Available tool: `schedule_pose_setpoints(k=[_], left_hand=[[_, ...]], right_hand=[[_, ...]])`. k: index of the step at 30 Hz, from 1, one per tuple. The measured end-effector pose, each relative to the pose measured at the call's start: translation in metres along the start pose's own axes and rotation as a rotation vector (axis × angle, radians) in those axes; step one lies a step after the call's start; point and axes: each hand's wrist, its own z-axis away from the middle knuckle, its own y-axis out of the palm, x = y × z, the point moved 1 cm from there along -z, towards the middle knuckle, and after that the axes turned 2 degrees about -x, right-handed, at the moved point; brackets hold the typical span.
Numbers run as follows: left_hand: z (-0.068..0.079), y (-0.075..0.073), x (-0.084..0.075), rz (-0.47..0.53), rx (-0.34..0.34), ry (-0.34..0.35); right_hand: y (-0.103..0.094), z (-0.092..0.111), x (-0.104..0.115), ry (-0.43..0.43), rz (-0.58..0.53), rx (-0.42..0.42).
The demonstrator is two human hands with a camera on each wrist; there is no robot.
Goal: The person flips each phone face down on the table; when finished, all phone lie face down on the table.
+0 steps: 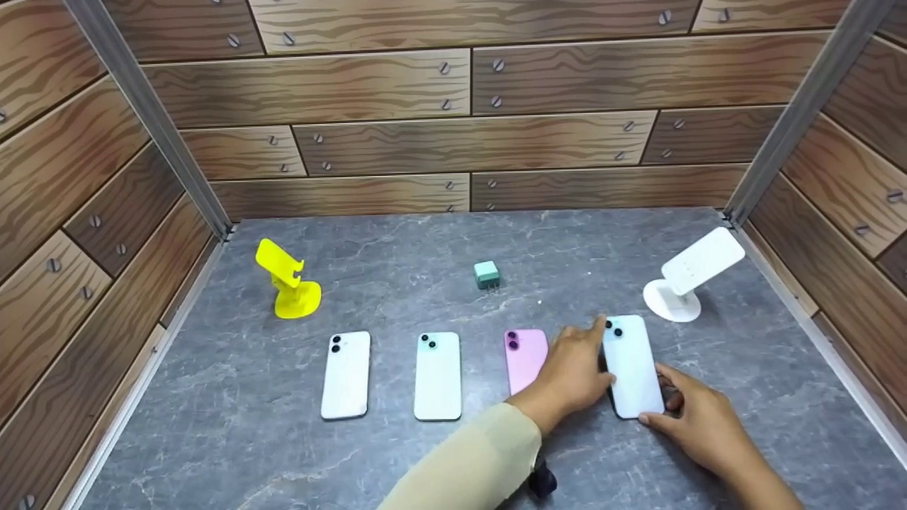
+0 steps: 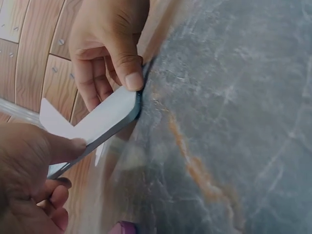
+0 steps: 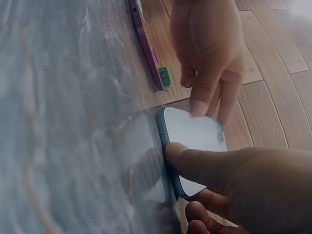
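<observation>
A light blue phone (image 1: 633, 368), camera side up, is held between both hands at the right of the row. My left hand (image 1: 575, 365) grips its left side, with the thumb (image 2: 72, 145) on the edge and the other fingers partly hidden. Around its lower right corner, my right hand (image 1: 701, 418) pinches the phone, thumb (image 3: 183, 155) at the bottom end. One end of the phone appears slightly raised in the wrist views. Just left of it lies a pink phone (image 1: 524, 358), partly covered by my left hand and forearm.
A white phone (image 1: 346, 375) and a pale green phone (image 1: 437, 377) lie face down to the left. Behind stand a yellow phone stand (image 1: 297, 300), a green charger plug (image 1: 487, 275) and a white phone stand (image 1: 701, 261). Wood-patterned walls (image 1: 468, 85) enclose the grey marbled table (image 1: 234, 439).
</observation>
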Motion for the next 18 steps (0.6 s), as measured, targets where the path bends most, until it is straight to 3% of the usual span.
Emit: schedule_pose_setpoints(k=[5, 12, 18], left_hand=[[0.0026, 0.0057, -0.0020, -0.046, 0.065, 0.008], [0.0076, 0.0100, -0.0026, -0.080, 0.094, 0.038], [0.0092, 0.0097, -0.0036, -0.107, 0.119, 0.040]], right_hand=[[-0.0006, 0.0001, -0.0009, 0.015, 0.010, 0.005], [-0.0035, 0.0011, -0.0005, 0.017, 0.015, -0.021], [-0.0048, 0.0032, 0.0019, 0.033, 0.019, 0.006]])
